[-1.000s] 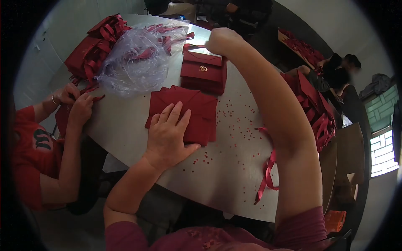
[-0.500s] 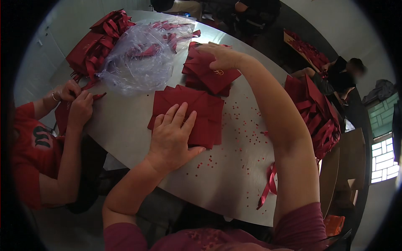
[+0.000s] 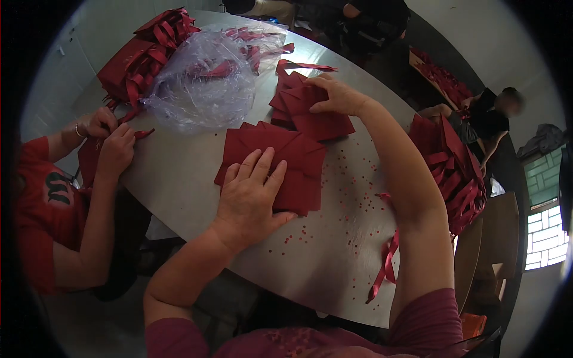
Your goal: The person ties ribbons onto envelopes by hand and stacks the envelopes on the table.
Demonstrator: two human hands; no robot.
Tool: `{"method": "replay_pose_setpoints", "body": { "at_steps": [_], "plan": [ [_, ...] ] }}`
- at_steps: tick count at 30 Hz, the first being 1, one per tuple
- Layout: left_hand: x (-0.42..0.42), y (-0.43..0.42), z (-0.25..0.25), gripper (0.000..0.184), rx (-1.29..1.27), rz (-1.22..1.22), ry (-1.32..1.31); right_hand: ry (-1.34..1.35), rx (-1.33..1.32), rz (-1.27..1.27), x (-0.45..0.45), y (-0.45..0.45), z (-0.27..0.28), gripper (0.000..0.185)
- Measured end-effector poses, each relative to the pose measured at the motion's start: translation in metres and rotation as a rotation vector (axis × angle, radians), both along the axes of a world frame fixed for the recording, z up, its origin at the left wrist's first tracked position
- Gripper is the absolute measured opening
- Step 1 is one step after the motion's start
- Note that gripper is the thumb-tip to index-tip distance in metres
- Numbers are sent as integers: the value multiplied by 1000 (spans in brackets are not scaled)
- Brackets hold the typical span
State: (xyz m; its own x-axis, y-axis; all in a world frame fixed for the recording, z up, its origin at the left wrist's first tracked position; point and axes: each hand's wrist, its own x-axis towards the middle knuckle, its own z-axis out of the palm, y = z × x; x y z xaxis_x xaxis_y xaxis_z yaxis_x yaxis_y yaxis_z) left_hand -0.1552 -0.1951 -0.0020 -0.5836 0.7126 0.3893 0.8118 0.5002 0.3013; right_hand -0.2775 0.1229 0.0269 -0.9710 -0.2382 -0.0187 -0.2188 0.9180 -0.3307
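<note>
My left hand [image 3: 249, 200] lies flat with spread fingers on a fanned stack of folded dark red paper bags [image 3: 298, 179] near the table's middle. Beyond it is a second, uneven stack of red paper bags [image 3: 325, 126]. My right hand [image 3: 337, 95] is over that farther stack, its fingers curled and thumb bent on the top bag. The hand covers part of this bag, and the fingertips' exact hold is partly hidden. A red ribbon [image 3: 310, 66] stretches across the table just beyond the right hand.
Red confetti dots [image 3: 358, 185] and a loose ribbon [image 3: 384, 271] lie on the table [image 3: 191, 185]. A clear plastic bag [image 3: 203, 89] and ribboned red bags [image 3: 128, 68] stand far left. More bags [image 3: 447, 173] are at right. A co-worker's hands [image 3: 113, 137] work at left.
My right hand has drawn slightly right and nearer, its fingers curling more over the top bag. That bag's gold mark no longer shows. My left hand stays on its stack.
</note>
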Motion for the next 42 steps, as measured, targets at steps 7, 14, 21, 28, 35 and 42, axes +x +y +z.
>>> {"method": "replay_pose_setpoints", "body": {
  "at_steps": [7, 14, 21, 28, 35, 42],
  "plan": [
    [-1, -1, -2, 84, 12, 5, -24, 266, -60, -46, 35, 9, 13, 73],
    [-1, 0, -2, 84, 18, 3, -5, 251, -484, -440, 28, 24, 36, 85],
    [-1, -1, -3, 83, 23, 8, -6, -142, -274, -349, 17, 1, -16, 127],
    [-1, 2, 2, 83, 4, -3, -2, -110, -6, -458, 9, -17, -22, 121],
    [-1, 2, 1, 84, -9, 2, -28, -144, -142, -469, -13, -9, 4, 117],
    [-3, 1, -2, 85, -38, 7, -11, 27, 18, -295, -113, -49, -7, 55]
  ]
}}
